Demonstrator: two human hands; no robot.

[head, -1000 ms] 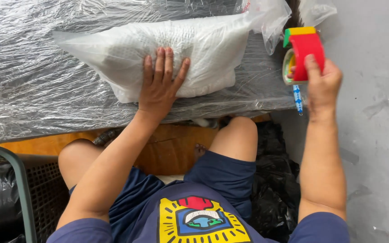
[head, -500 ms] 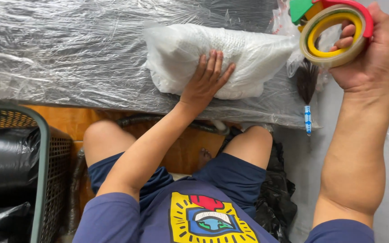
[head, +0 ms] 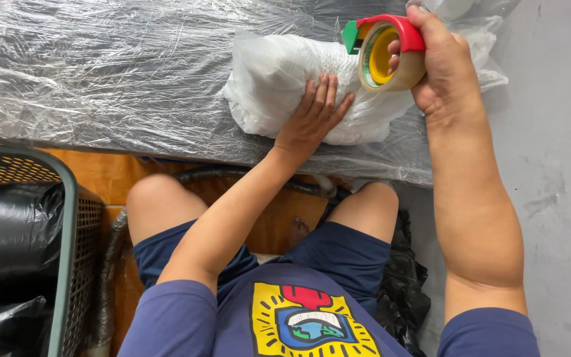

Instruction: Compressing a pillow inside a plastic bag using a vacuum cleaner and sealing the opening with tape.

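Observation:
A white, soft bundle wrapped in clear plastic (head: pixel 279 86) lies on a surface covered with clear plastic film (head: pixel 100 79). My left hand (head: pixel 312 119) presses flat on the bundle's near side, fingers spread. My right hand (head: pixel 441 63) grips a red and green tape dispenser (head: pixel 384 53) with a yellow-cored roll of tape, held just above the bundle's right end. The roll faces me.
A green mesh basket (head: pixel 67 198) holding black plastic bags (head: pixel 8 231) stands at the left. More black plastic (head: pixel 401 291) lies by my right knee. Grey floor (head: pixel 556 165) runs along the right. An orange-brown board (head: pixel 110 175) and a dark hose (head: pixel 110 264) lie under my legs.
My right hand has brought the tape dispenser from the far right in over the bundle's right end. My left hand has stayed pressed on the bundle.

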